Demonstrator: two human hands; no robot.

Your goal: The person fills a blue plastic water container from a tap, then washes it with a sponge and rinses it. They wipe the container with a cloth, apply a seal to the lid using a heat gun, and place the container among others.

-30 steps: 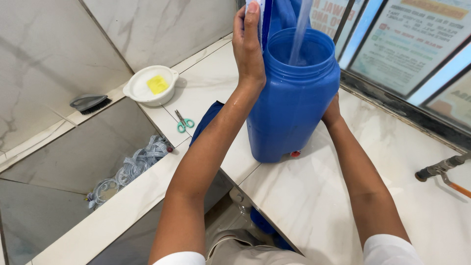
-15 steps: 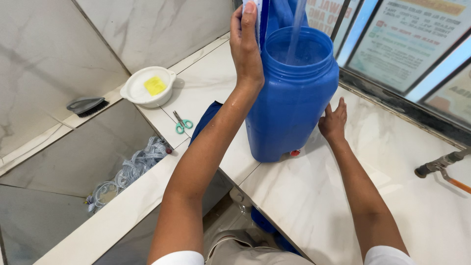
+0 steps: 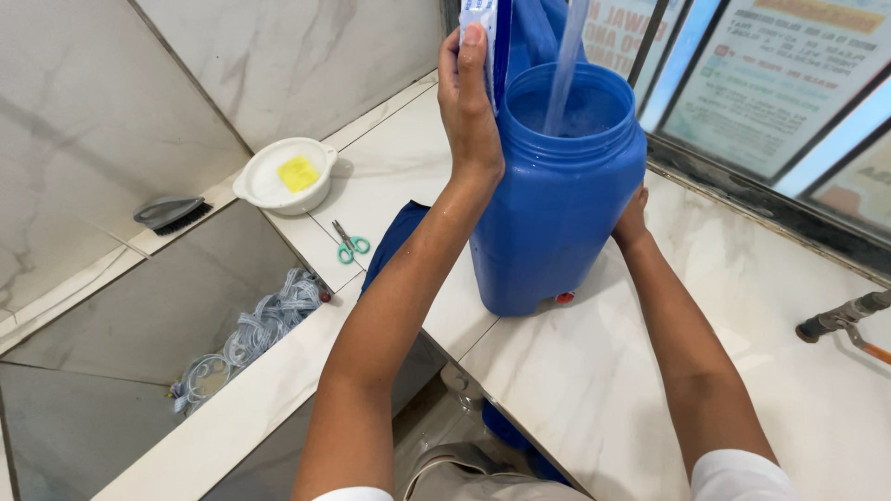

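A big blue plastic jar (image 3: 557, 213) stands open-topped on the white marble counter (image 3: 594, 380). My left hand (image 3: 469, 107) is raised beside its rim and grips a blue-and-white pouch (image 3: 483, 17), most of it cut off by the frame's top edge. A thin pale stream (image 3: 566, 70) falls into the jar's mouth. My right hand (image 3: 633, 221) presses against the jar's far right side, low down, with its fingers hidden behind the jar. A small red part (image 3: 563, 298) shows at the jar's base.
A white bowl (image 3: 269, 190) with a yellow sponge sits at the back left. Green-handled scissors (image 3: 351, 243) lie near a dark blue cloth (image 3: 394, 243). A grey brush (image 3: 172, 213) rests on the ledge, a coiled hose (image 3: 251, 334) lies in the sunken basin, and a tap (image 3: 840, 320) sticks out at the right.
My right hand slid down from the upper back of the jar to its lower right side. My left hand kept the pouch raised, and the stream keeps falling.
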